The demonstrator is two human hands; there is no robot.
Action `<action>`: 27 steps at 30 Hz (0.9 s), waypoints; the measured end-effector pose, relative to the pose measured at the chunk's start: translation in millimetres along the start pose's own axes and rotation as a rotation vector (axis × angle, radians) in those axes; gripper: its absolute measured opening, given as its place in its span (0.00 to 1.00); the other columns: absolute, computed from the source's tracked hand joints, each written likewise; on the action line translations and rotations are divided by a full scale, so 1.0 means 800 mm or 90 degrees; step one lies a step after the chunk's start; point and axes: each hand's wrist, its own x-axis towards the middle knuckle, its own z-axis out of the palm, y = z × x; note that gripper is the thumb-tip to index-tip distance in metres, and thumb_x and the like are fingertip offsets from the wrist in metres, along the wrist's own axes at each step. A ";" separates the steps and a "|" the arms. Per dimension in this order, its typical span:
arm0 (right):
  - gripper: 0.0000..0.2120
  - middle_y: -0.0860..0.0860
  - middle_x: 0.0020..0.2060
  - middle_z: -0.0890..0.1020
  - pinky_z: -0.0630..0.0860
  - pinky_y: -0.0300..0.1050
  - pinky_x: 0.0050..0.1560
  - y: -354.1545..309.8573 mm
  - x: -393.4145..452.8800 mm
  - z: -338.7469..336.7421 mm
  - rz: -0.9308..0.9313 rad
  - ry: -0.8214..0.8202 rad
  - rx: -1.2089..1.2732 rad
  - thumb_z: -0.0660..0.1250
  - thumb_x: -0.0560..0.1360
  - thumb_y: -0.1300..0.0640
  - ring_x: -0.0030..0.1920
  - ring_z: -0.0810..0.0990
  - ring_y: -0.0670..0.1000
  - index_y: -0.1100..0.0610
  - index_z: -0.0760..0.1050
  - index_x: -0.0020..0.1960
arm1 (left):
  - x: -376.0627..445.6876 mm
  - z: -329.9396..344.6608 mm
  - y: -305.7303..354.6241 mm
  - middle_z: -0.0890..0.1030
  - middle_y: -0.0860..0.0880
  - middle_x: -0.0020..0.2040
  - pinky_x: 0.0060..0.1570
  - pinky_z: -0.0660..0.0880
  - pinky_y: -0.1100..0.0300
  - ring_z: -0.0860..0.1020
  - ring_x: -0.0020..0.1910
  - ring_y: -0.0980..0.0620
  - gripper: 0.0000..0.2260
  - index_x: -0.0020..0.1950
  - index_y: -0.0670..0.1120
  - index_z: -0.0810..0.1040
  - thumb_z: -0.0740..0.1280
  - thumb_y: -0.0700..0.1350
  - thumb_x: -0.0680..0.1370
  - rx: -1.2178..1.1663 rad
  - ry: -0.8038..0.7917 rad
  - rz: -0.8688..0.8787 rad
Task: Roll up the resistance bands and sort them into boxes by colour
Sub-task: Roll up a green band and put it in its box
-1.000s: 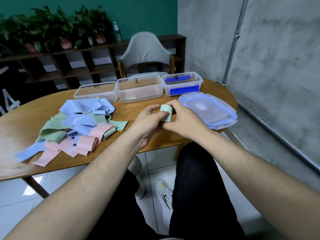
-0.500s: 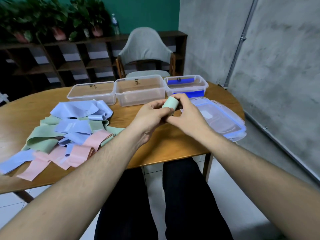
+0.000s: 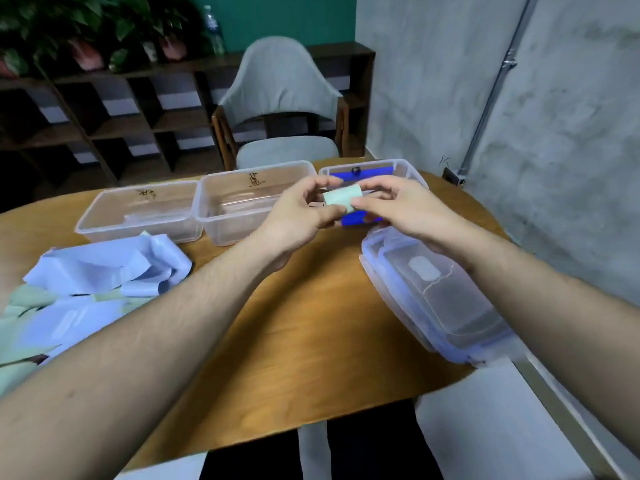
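Both bare forearms reach forward over the wooden table [image 3: 311,323] and meet above its far side; the left hand [image 3: 298,216] is curled, thumb and fingertips pinching the left end of the green roll [image 3: 343,199]; the right hand [image 3: 398,206] faces it, thumb and forefinger pinching the roll's right end, the other fingers loosely bent. At the far left a heap of loose bands [image 3: 86,289] lies flat and crumpled on the table, thin matte strips in pale blue and pale green; behind it three clear plastic boxes stand in a row, the left box [image 3: 138,216] and the middle box [image 3: 239,206] each with dark handwriting on the far wall, the right box [image 3: 401,171] holding something bright blue. The green roll is a short, tight cylinder, held off the table between the two hands, in front of the right box. To the right a stack of clear lids [image 3: 433,299] with blue-tinted rims lies near the table edge, under the right wrist.
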 end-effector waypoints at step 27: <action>0.15 0.56 0.44 0.82 0.77 0.36 0.38 0.079 0.248 0.009 0.320 -0.032 -0.024 0.69 0.77 0.66 0.36 0.78 0.46 0.63 0.75 0.63 | 0.136 -0.019 -0.060 0.79 0.55 0.54 0.54 0.61 0.48 0.70 0.57 0.48 0.11 0.59 0.57 0.81 0.64 0.54 0.79 0.895 -0.044 0.346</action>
